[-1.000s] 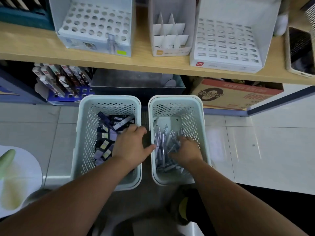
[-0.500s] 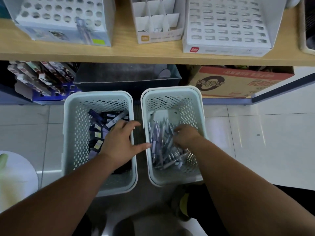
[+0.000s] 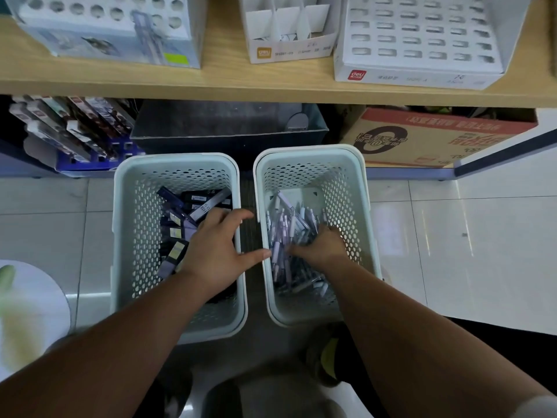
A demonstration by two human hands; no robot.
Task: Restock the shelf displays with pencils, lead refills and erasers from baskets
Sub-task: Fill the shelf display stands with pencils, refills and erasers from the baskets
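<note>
Mechanical pencils (image 3: 287, 224) lie heaped in the right basket (image 3: 307, 152) on the floor (image 3: 452, 242), where the right hand (image 3: 324, 248) digs among them, its grip buried so that whether it holds any cannot be told. The left hand (image 3: 215, 251), grip apart, spreads over dark lead refill packs (image 3: 176, 236) in the left basket (image 3: 174, 160). This looks like the picking step; next, a pencil must be lifted clear to the holed display (image 3: 105, 28) on the shelf (image 3: 223, 82) above.

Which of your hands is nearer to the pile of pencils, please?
Right. The right hand is down among the pencils in the right basket; the left hand lies over the left basket.
</note>
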